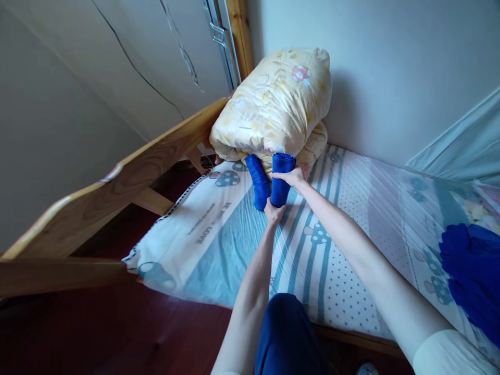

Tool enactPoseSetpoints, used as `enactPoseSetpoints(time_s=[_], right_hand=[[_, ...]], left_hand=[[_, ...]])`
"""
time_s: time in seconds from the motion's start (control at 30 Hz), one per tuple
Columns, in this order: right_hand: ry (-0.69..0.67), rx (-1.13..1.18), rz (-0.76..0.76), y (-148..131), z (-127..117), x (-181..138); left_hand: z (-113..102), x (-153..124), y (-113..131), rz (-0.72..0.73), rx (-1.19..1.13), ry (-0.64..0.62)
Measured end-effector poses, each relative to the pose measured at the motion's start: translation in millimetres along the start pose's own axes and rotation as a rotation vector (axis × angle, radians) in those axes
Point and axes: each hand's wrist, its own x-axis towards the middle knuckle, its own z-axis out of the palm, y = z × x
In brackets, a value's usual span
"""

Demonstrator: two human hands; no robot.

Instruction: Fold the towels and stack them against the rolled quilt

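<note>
Gripping one blue roll (pixel 280 192), the left hand (pixel 275 212) holds its near end, the right hand (pixel 295 178) its right side.

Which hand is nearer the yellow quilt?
The right hand, close to the yellow quilt; the left hand is farther back, at the near end of the held blue roll.

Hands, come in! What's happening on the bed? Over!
Left hand, right hand: both gripping blue roll. Second roll beside it. Bundled quilt close behind.
</note>
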Motion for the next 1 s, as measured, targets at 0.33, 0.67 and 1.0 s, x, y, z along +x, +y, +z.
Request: enactPoseSetpoints(time_s=[0.33,0.67,1.0], right_hand=[[0.014,-0.009,-0.005,8.8,26.3,24.8],[0.066,0.040,0.018,39.8,34.4,49.6],[0.003,0.024,0.006,44.4,27.1,48.1]], left_hand=[[6.9,17.7,-1.8,0.035,0.031,0.034],[12.8,27.9,-7.9,0.102,-0.013,0.010],[15.3,33.2,-10.2,0.172,-0.034,0.014]])
